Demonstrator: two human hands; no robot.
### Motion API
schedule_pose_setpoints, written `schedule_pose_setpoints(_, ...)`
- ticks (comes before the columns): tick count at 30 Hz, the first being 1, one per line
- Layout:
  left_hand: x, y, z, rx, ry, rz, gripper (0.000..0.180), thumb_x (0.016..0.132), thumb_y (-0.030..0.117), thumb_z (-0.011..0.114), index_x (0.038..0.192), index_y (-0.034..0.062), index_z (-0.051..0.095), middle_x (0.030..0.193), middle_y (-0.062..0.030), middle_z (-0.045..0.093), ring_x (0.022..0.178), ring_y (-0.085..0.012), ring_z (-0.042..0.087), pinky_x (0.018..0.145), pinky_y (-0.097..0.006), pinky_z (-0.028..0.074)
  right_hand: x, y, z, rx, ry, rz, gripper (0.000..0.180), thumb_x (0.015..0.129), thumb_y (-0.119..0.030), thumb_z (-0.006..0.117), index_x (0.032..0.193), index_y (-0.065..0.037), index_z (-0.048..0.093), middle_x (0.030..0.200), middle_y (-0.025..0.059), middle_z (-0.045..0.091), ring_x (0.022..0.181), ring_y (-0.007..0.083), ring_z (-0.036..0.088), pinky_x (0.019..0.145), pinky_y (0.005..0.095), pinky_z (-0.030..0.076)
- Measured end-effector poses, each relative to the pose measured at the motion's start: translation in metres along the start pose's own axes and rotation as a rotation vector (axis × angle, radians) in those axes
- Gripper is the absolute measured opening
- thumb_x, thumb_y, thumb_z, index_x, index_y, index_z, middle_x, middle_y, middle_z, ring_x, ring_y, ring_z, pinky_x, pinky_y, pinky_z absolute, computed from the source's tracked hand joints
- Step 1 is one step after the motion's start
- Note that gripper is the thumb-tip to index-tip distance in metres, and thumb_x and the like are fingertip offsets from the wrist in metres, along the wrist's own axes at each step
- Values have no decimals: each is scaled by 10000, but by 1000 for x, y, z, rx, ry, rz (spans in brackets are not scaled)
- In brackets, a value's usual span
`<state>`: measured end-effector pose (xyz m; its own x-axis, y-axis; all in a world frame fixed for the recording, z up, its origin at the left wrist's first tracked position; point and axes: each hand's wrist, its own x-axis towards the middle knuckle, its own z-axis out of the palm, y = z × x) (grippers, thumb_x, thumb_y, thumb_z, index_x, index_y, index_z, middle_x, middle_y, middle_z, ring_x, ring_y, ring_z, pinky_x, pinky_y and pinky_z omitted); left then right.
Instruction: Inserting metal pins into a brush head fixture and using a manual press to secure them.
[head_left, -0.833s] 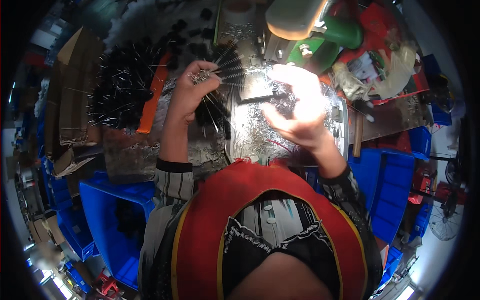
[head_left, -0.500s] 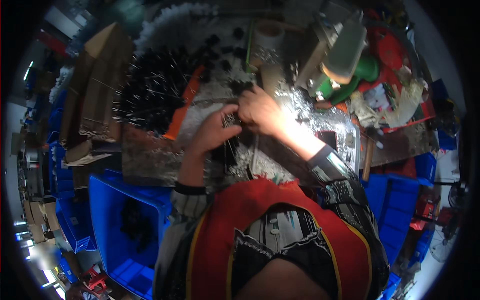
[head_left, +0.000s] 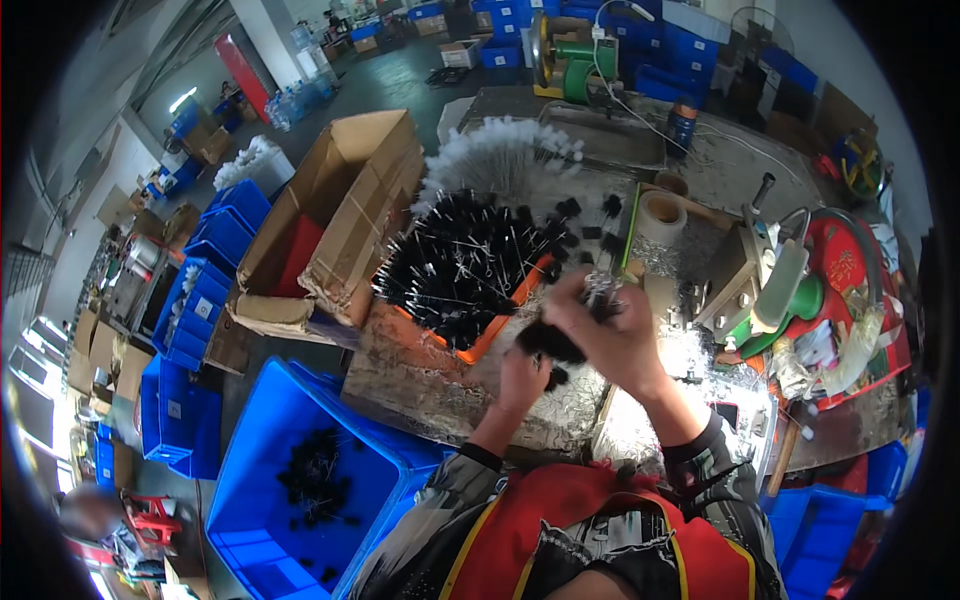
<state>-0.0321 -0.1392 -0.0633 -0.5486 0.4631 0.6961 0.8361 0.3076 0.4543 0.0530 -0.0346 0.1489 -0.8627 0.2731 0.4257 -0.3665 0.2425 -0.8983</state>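
Observation:
Over the worktable, my right hand (head_left: 625,340) is closed round a bunch of small black brushes (head_left: 556,343), whose bristle heads stick out toward my left hand. Silvery wire ends show at the top of that fist. Lower and to the left, my left hand (head_left: 522,382) is closed against the same bristle heads; what its fingers pinch is partly hidden. Just beyond sits an orange tray (head_left: 470,352) heaped with black wire-stemmed brushes (head_left: 465,265). Several loose black brush heads (head_left: 590,232) lie on the table right of the heap.
White brushes (head_left: 500,155) are piled behind the tray. A cardboard box (head_left: 365,200) stands left. Below the table edge, a blue bin (head_left: 245,510) holds black brushes. Right are a tape roll (head_left: 662,212), a bench machine (head_left: 740,270), a brightly lit patch and a hammer handle (head_left: 783,460).
My view has swung up and left, showing more of the room. My hands, earlier fingertip to fingertip, now close on a black brush bunch, the right hand above the left.

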Motion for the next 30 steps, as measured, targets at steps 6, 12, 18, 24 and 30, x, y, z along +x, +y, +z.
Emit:
schedule_pose_setpoints(6, 7, 27, -1, -538, -3, -322, 422, 843, 49, 555, 1233, 9, 400, 879, -56, 621, 836, -127, 576, 771, -258, 431, 19, -34, 127, 129, -298, -414, 411, 724, -335, 682, 588, 27, 543, 917, 159, 555, 922, 292, 522, 818, 387, 394)
schedule_pose_setpoints(12, 13, 37, -31, -490, -56, -446, 428, 863, 79, 525, 1265, 30, 387, 971, -96, 620, 928, -185, 576, 862, -320, 414, -12, 39, 132, -105, -127, -643, 445, 661, -170, 717, 998, 40, 515, 1071, 154, 498, 989, 324, 470, 856, 417, 363)
schedule_pose_setpoints(18, 31, 19, -27, -442, -5, -316, 467, 883, 84, 504, 1319, 67, 339, 911, -87, 652, 853, -152, 617, 772, -287, 465, -46, 93, 20, -433, 13, -84, 162, 762, -113, 578, 895, -21, 568, 942, 145, 554, 827, 313, 562, 685, 356, 467)
schedule_pose_setpoints(24, 20, 19, -11, -350, -121, -203, 592, 798, 67, 600, 1326, 104, 334, 870, -26, 658, 767, -184, 629, 701, -305, 487, -26, 131, -61, -1120, 6, 408, 251, 772, -193, 555, 878, 27, 612, 868, 211, 602, 783, 368, 604, 702, 419, 486)
schedule_pose_setpoints(30, 19, 31, 0, -404, -189, -373, 527, 757, 130, 647, 1243, 97, 446, 865, -21, 652, 855, -214, 597, 845, -352, 403, -4, 172, -54, -1281, -145, 545, 285, 781, -254, 518, 835, -11, 657, 822, 195, 639, 802, 339, 629, 714, 390, 503)
